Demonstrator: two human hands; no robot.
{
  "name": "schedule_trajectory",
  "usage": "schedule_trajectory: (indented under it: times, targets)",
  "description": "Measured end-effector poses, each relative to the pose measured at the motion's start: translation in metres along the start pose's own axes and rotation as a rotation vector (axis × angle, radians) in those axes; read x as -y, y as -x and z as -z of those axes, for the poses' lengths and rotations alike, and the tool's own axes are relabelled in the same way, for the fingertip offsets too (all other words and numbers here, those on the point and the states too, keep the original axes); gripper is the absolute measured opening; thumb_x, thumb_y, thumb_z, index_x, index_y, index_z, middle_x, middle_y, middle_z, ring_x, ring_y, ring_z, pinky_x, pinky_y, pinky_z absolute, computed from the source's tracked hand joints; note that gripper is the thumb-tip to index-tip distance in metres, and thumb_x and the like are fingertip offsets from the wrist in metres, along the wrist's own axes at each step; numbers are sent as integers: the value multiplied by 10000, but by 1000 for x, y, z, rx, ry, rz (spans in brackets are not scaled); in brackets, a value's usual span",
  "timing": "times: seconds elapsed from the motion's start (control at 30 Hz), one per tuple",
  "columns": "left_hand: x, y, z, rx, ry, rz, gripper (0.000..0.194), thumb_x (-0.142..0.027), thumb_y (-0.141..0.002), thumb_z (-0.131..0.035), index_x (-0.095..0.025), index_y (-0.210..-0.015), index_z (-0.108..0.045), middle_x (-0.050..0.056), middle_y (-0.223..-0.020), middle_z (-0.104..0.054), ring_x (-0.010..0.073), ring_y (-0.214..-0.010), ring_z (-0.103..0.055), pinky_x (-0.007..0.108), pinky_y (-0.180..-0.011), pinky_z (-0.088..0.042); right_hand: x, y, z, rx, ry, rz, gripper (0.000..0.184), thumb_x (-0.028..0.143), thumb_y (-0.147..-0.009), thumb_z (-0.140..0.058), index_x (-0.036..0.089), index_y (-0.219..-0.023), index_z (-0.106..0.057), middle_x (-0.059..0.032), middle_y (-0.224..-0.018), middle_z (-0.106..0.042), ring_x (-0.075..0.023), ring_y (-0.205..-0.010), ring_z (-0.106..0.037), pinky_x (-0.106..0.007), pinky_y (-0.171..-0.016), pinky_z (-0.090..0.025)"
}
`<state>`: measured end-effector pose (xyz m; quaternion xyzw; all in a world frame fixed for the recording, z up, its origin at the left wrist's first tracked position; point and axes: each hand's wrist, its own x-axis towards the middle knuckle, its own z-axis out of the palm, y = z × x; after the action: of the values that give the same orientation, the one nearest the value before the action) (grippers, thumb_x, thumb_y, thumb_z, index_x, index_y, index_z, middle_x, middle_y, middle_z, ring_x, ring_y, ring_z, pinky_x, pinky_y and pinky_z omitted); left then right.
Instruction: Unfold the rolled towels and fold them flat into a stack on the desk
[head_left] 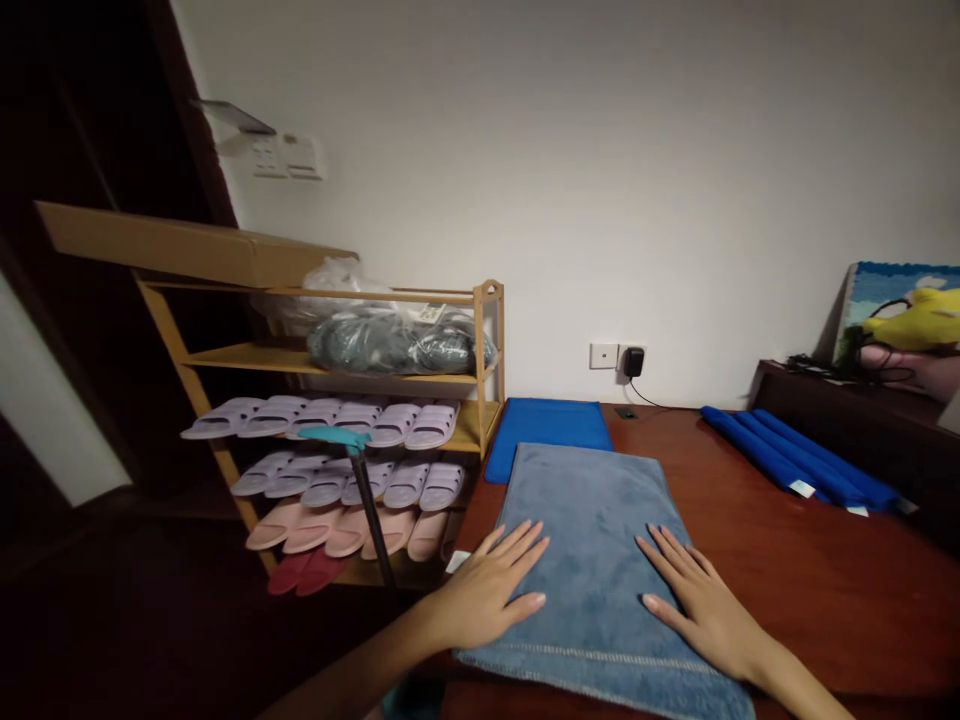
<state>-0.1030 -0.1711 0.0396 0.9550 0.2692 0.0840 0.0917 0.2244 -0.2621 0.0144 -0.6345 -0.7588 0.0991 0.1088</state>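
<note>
A grey-blue towel (592,560) lies flat on the reddish-brown desk (817,590), its stitched hem near the front edge. My left hand (495,585) rests palm down on the towel's left side, fingers spread. On the right side my right hand (694,600) also lies flat, fingers stretched out. Neither hand grips anything. Behind the towel, partly covered by it, is a folded bright blue cloth (551,425). A white tag (457,562) sticks out by my left hand.
Rolled blue cloths (806,460) lie at the desk's right rear. Left of the desk stands a wooden shoe rack (480,360) with several slippers (367,535) and a cardboard box (187,250). A dark pole with a teal top (367,510) stands before it. A black plug (634,362) is in the wall.
</note>
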Motion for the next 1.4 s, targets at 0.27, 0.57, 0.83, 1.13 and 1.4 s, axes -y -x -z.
schedule_trajectory:
  times: [0.27,0.57,0.83,1.13,1.4]
  targets:
    - [-13,11,2,20,16,35,621,-489,-937,-405,-311,-1476,-153,43,-1533,-154,290,-1395,-173,520,-1109,-208,-4,12,1,-8,18,10,662,614,-886,-326,386,-1461,-90,36,-1531,-52,-219,-1404,-63,-483,-1136,-122]
    - [-38,30,-3,-34,34,8,661,-452,-923,-464,-316,-1476,-129,52,-1526,-177,284,-1388,-202,519,-1103,-237,-4,42,0,-24,62,65,667,534,-890,-400,390,-1459,-84,26,-1524,-85,-251,-1393,-98,-523,-1100,-213]
    - [-54,44,-22,-77,-86,36,811,-368,-847,-608,-346,-1478,-99,9,-1522,-186,304,-1363,-270,490,-1102,-287,-3,68,-10,-128,159,120,774,555,-821,-510,350,-1464,-133,-22,-1505,-160,-315,-1359,-207,-543,-1046,-317]
    - [-54,64,-26,-6,-76,-62,766,-332,-881,-552,-340,-1481,-75,25,-1499,-255,303,-1335,-332,469,-1080,-329,-3,88,2,-61,75,166,739,528,-786,-579,429,-1427,-225,8,-1453,-297,-343,-1287,-361,-583,-975,-394]
    - [-24,20,35,-195,54,38,387,-359,-959,-395,-272,-1323,-493,39,-1359,-515,216,-1250,-467,402,-1062,-352,-35,15,34,-242,-187,-52,517,550,-898,-368,237,-1268,-548,-82,-1291,-553,-249,-1188,-511,-444,-1032,-382]
